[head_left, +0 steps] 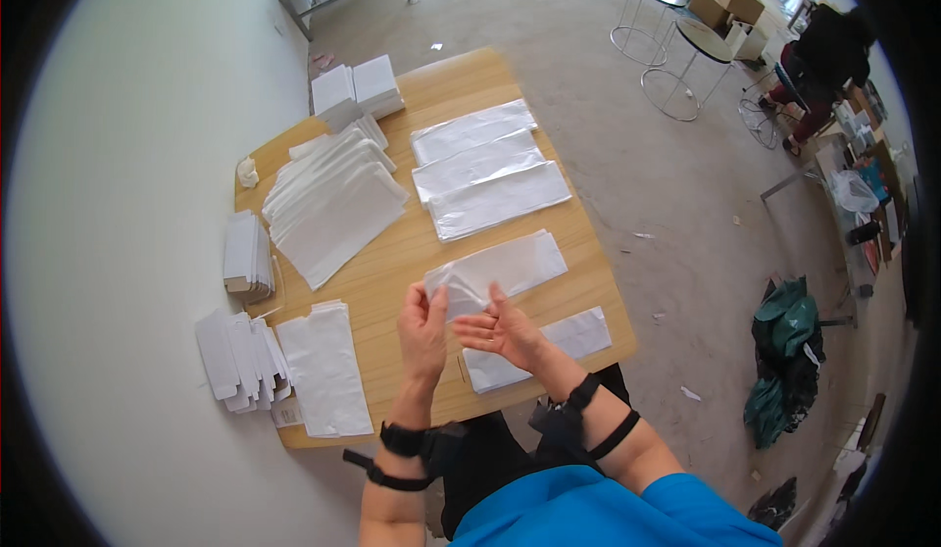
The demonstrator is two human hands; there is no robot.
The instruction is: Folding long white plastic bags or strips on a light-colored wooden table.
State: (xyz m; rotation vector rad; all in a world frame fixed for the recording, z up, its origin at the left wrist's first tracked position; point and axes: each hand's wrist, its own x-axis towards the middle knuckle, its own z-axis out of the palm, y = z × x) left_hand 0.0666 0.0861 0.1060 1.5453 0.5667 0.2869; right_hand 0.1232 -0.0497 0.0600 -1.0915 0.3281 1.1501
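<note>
My left hand [423,336] pinches the near left corner of a folded white sheet [524,261], thin like paper or plastic film, lifting its left end off the table. Beside it, my right hand [505,331] has its fingers stretched out and apart, with the thumb close to the sheet's raised corner. Whether that thumb touches the sheet is hard to tell. Another folded white sheet [578,336] lies partly under my right wrist at the near edge. Farther back, several folded white sheets [490,170] overlap in a stack.
On the wooden table [392,263] are fanned white sheets [333,204], a flat pile [325,366] and white boxes [358,88]. Flattened white cartons [240,356] sit at the left edge by the wall. Round stools [701,42], a seated person [823,62] and a dark green bag [784,351] are rightward.
</note>
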